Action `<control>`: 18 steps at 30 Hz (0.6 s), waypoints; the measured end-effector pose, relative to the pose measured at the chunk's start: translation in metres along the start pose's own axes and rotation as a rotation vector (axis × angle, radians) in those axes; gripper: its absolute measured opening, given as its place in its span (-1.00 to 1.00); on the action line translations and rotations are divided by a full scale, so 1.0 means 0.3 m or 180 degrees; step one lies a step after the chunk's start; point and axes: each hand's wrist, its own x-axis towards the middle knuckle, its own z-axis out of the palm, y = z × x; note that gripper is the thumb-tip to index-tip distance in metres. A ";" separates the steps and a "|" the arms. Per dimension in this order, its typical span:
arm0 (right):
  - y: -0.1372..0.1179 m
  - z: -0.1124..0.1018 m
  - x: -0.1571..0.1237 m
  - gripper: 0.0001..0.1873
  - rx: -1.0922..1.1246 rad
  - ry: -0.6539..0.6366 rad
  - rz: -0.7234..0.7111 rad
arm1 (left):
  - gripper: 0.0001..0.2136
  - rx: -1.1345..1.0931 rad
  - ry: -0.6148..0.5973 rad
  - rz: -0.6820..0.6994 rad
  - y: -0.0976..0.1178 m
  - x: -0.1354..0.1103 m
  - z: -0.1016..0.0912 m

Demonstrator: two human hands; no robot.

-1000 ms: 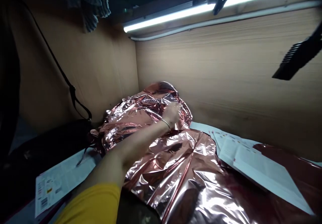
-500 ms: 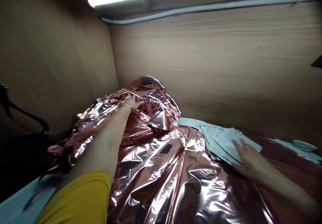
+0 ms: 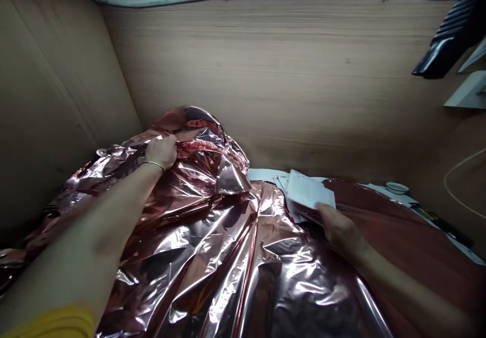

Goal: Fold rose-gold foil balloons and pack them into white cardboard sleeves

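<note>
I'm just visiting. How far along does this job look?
Done so far: a rose-gold foil sheet lies spread and heaped against a wooden wall. In hand: the left hand grips its folds, and the right hand holds white papers. Left: the foil remains crumpled, and a dark red sheet lies beside it.

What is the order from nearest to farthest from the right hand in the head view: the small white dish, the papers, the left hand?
1. Papers: held in the right hand.
2. Small white dish: to the right, by the wall.
3. Left hand: far left, gripping the foil.
</note>
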 end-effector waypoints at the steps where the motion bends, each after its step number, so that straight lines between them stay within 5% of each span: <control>1: -0.003 0.008 -0.003 -0.61 0.0124 0.0041 -0.0186 | -0.61 -0.0018 0.0067 0.0022 -0.004 0.000 -0.016; 6: 0.014 0.019 0.020 -0.66 0.0252 -0.0180 -0.0274 | -0.65 -0.0027 -0.0169 0.0090 -0.037 0.039 -0.094; 9: -0.042 -0.010 0.091 -0.67 0.0560 0.0349 -0.0248 | -0.82 -0.0076 -0.0335 0.0242 -0.043 0.040 -0.126; 13: -0.284 -0.051 0.241 -0.50 0.1113 0.0838 -0.0152 | -0.81 -0.0272 -0.0233 0.0411 -0.022 -0.011 -0.134; 16: -0.499 -0.062 0.382 -0.02 0.0954 0.0569 -0.0495 | -0.80 -0.0496 -0.0116 0.0490 -0.004 -0.058 -0.133; 18: -0.598 -0.067 0.490 0.12 0.1171 0.0436 -0.0300 | -0.79 -0.0667 -0.0023 0.0564 0.003 -0.086 -0.143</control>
